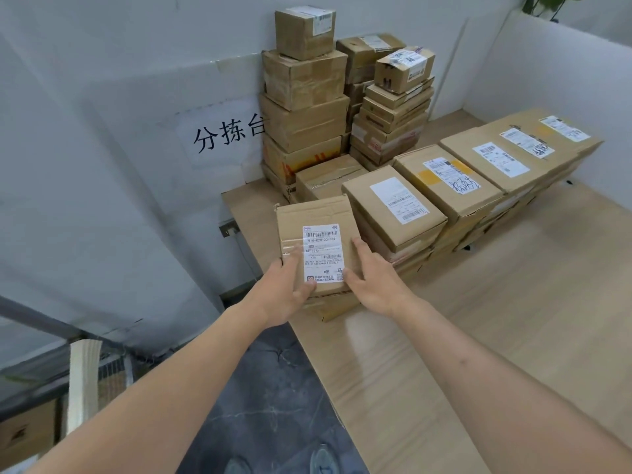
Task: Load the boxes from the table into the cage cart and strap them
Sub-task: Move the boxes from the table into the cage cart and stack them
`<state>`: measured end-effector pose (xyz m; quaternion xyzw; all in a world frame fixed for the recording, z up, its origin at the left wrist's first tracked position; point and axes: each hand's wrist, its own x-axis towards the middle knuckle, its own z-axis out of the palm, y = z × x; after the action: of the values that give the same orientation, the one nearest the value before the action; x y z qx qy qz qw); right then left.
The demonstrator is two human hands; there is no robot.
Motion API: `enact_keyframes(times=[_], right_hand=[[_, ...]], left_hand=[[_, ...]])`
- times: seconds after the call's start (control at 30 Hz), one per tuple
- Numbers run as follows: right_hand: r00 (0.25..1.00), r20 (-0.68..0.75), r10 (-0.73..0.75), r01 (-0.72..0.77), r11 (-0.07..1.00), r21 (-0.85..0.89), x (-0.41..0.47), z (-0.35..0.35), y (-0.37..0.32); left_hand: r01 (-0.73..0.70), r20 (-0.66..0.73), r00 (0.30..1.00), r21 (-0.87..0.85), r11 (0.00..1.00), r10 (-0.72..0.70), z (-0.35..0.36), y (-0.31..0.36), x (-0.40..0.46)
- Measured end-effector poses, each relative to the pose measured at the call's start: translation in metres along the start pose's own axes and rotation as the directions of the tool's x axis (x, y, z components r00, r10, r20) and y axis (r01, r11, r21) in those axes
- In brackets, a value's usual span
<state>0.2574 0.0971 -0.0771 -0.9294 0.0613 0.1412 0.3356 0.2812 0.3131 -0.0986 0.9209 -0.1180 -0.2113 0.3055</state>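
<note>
Boxes, brown cardboard, taped, most bearing white shipping labels. Front box (pixel 316 248): flat, label up, tops a short stack at the table's (pixel 513 302) near-left edge. Row of stacks (pixel 478 176) runs diagonally rightward. Tall stacks (pixel 304 97) stand against the wall.

Grey-white wall (pixel 102 97) carrying a paper sign (pixel 225 133) with black characters | pale wood-grain table (pixel 513 302) along it | dark marbled floor (pixel 266 388) | white partition (pixel 547 70) | green plant (pixel 547 3) beyond

Brown boxes (pixel 393 206), white barcode labels (pixel 323 253); pale wood table (pixel 513 319); dark marbled floor (pixel 266 388).
</note>
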Motion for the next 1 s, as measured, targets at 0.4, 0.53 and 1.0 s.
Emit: enact_keyframes(times=[0.4,0.53,1.0], right_hand=[[0.981,0.002,-0.196,0.196,0.980,-0.026,0.003,0.028,-0.039],[0.964,0.032,-0.262,0.263,0.965,-0.020,0.006,0.046,-0.059],[0.852,0.298,-0.429,0.464,0.884,-0.054,0.003,0.165,-0.159]], left_hand=[[0.105,-0.177,0.978,-0.023,0.994,-0.107,-0.033,-0.031,-0.046],[0.158,-0.237,0.957,-0.054,0.986,-0.166,-0.043,-0.049,-0.069],[0.424,-0.356,0.821,-0.146,0.894,-0.447,-0.058,-0.156,-0.177]])
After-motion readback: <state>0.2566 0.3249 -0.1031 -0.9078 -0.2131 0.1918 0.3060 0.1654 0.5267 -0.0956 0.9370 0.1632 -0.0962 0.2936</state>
